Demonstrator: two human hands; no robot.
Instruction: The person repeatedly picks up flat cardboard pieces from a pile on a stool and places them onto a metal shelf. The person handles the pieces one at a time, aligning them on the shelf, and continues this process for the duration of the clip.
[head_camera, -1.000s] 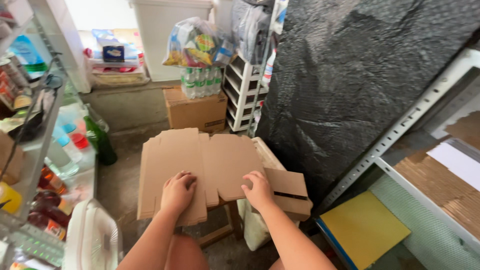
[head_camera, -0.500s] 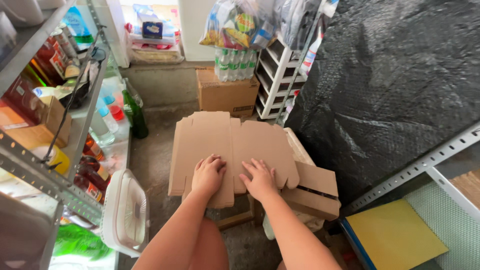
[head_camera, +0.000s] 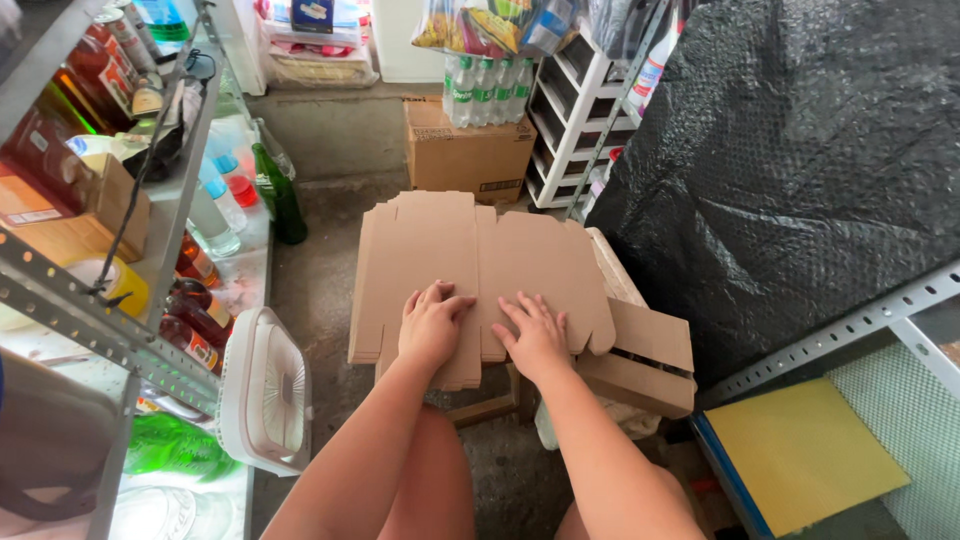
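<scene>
A flat, unfolded brown cardboard box blank (head_camera: 470, 265) lies on top of a stack of similar blanks in front of me. My left hand (head_camera: 432, 322) rests palm down on its near middle part, fingers loosely curled. My right hand (head_camera: 535, 335) lies flat beside it, fingers spread, pressing the near right part. Neither hand grips anything. A folded cardboard piece (head_camera: 645, 365) sticks out to the right under the blank.
A metal shelf (head_camera: 100, 320) with bottles and jars stands at the left, a white fan (head_camera: 265, 390) leaning by it. A closed cardboard box (head_camera: 465, 150) and a white drawer rack (head_camera: 580, 120) stand ahead. Black bubble wrap (head_camera: 800, 150) covers the right; a yellow sheet (head_camera: 800, 450) lies low right.
The camera view has shifted, so the blank sits more central. Both hands stay flat on the cardboard, a little closer together than one second ago.
</scene>
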